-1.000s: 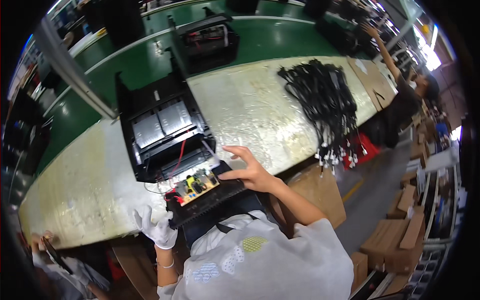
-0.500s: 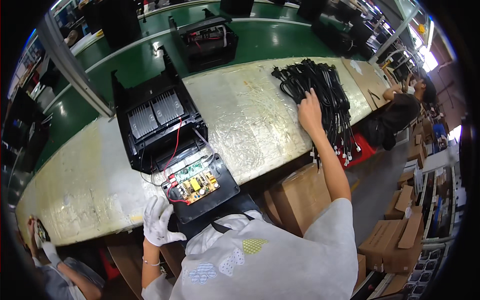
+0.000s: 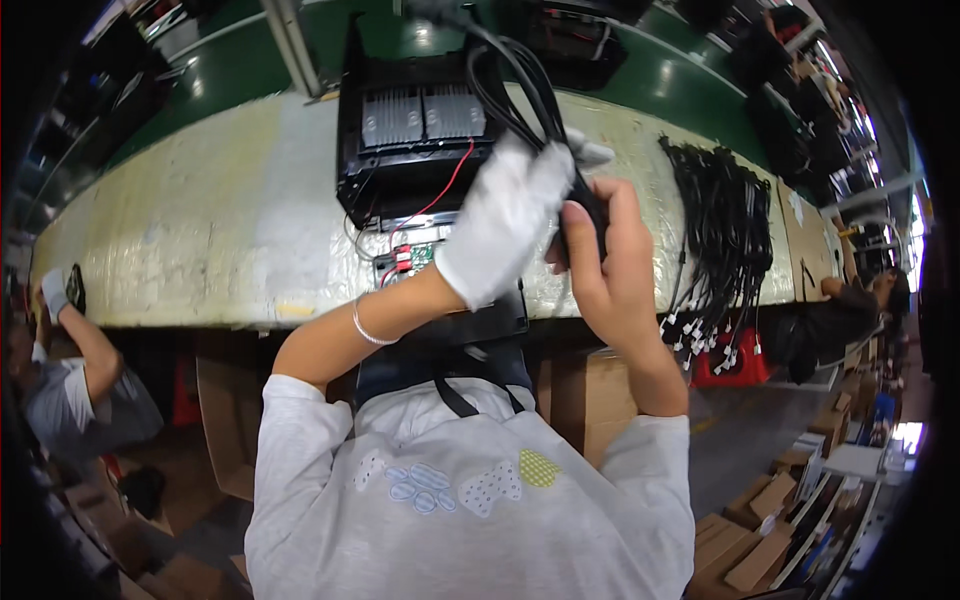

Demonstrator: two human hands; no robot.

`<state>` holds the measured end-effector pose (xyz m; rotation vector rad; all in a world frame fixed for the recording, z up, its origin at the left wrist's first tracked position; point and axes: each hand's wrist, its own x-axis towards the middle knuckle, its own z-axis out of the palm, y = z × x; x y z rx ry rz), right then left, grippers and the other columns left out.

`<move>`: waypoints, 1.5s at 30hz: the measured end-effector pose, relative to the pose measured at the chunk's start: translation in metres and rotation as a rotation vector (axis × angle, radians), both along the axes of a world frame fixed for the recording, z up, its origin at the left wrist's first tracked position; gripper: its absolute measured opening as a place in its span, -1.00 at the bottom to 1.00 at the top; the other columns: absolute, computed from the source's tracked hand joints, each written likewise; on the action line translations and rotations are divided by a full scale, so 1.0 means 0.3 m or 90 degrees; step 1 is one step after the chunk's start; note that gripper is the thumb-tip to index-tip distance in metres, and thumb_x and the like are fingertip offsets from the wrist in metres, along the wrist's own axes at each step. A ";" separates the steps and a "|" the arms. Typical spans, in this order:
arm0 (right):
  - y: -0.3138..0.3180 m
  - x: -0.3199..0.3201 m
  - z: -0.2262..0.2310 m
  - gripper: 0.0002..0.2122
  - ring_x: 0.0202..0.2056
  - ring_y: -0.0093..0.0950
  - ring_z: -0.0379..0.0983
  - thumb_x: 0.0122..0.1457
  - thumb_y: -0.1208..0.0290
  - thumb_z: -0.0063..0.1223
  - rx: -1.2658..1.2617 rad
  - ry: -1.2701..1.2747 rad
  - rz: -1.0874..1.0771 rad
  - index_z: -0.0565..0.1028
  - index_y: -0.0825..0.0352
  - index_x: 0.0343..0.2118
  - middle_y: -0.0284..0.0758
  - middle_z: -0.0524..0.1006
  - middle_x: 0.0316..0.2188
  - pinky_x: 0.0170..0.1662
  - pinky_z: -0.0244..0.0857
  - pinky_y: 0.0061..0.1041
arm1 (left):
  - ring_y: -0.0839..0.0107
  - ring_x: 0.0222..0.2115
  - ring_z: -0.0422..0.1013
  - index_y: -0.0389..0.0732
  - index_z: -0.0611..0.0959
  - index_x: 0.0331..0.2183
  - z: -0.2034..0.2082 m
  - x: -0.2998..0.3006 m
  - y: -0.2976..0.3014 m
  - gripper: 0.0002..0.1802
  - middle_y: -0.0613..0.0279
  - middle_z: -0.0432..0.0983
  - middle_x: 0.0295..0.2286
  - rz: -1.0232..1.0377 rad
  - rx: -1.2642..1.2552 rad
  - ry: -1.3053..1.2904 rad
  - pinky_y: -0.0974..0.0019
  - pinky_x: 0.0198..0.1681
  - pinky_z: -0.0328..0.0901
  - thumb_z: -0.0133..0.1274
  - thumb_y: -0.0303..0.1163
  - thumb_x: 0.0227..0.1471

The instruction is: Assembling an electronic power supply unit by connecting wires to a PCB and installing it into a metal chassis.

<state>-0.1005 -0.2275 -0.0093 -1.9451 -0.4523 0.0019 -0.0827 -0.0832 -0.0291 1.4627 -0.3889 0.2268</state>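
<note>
A folded black power cord (image 3: 538, 95) is held up in front of me above the bench. My left hand (image 3: 512, 210), in a white glove and slightly blurred, closes round its middle. Bare, my right hand (image 3: 615, 255) grips the cord's lower end, thumb toward me. Behind my left arm stands an open black casing (image 3: 418, 150) with two finned grey heat sinks. A red wire (image 3: 440, 195) runs from it to a green circuit board (image 3: 418, 258), which is partly hidden by my left forearm.
A pile of black cords (image 3: 722, 220) with white connectors hangs over the bench's front edge at right. Another open black unit (image 3: 580, 45) sits on the green surface behind. Co-workers sit at far left and far right. A cardboard box (image 3: 605, 395) stands below the bench.
My right hand has come from the cord pile to the middle with a cord. My gloved left hand has risen from the bench edge and taken hold of it. The view has turned right.
</note>
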 end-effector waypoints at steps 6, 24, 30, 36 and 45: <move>0.052 0.093 -0.291 -0.42 0.03 -0.25 0.39 0.36 -0.02 -0.38 0.336 0.383 0.408 0.23 0.48 0.12 -0.02 0.45 -0.03 0.18 0.17 -0.25 | 0.09 -0.10 0.46 -0.33 0.42 -0.16 0.107 0.086 0.201 -0.66 -0.13 0.49 -0.18 0.082 -0.361 -0.087 0.09 0.04 0.35 -0.14 -0.21 0.26; 0.219 -0.187 -0.398 -0.92 0.07 -0.13 0.31 0.03 0.55 0.17 0.018 -0.103 0.370 0.53 0.46 -0.45 -0.09 0.46 -0.05 0.10 0.16 -0.24 | 0.33 -0.42 0.48 -0.27 0.42 -0.28 0.050 0.037 0.238 -0.80 0.12 0.48 -0.45 0.182 -0.600 -0.028 0.22 -0.25 0.47 -0.17 -0.33 0.29; 0.177 -0.276 -0.409 -0.95 -0.17 -0.49 0.50 0.27 0.58 -0.10 0.403 0.462 0.568 0.29 0.40 -0.29 -0.19 0.55 -0.20 0.01 0.29 -0.45 | 0.50 -0.51 0.40 -0.24 0.41 -0.22 0.156 0.006 0.282 -0.82 0.32 0.37 -0.51 0.291 -0.465 -0.203 0.28 -0.36 0.47 -0.11 -0.32 0.27; 0.114 -0.152 -0.355 -0.80 -0.37 -0.22 0.40 0.15 0.62 0.00 -0.163 -0.273 0.098 0.50 0.46 -0.15 -0.08 0.43 -0.27 -0.26 0.30 -0.44 | 0.60 -0.70 0.39 -0.23 0.48 -0.30 0.242 0.108 0.372 -0.84 0.36 0.43 -0.67 0.455 -0.161 -0.202 0.55 -0.63 0.30 0.06 -0.34 0.18; 0.088 0.109 -0.380 -0.89 -0.51 -0.57 0.46 0.08 0.54 0.18 -0.138 -0.060 0.093 0.57 0.48 -0.36 -0.27 0.56 -0.52 -0.39 0.33 -0.60 | 0.51 -0.66 0.45 -0.27 0.45 -0.29 0.322 0.173 0.302 -0.76 0.28 0.46 -0.65 0.143 -0.162 -0.232 0.44 -0.56 0.41 0.09 -0.31 0.15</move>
